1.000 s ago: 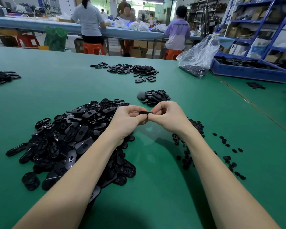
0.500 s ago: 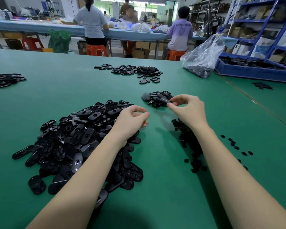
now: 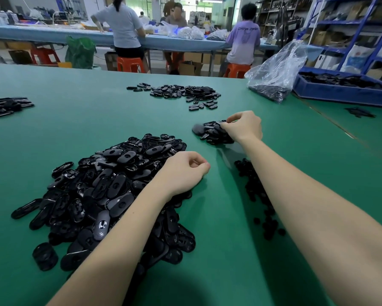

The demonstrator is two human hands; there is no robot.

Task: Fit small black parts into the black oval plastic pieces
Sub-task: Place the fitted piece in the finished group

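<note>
My hands have split apart since a second ago, when both pinched one piece between them over the middle of the surface (image 3: 79, 120): the right hand (image 3: 243, 127) has carried the finished piece out to the small pile (image 3: 212, 132) toward the far right side and now sits on it, fingertips pinched at a piece on top (can't tell if it has let go yet). The left hand (image 3: 183, 173) has dropped to the right edge of the big pile of oval pieces (image 3: 101, 191), fingers loosely curled, nothing visibly held. I read that as one unit done, next pick due. The small black parts (image 3: 255, 191) lie scattered under my right forearm. The ovals are glossy black, some showing a recess.
</note>
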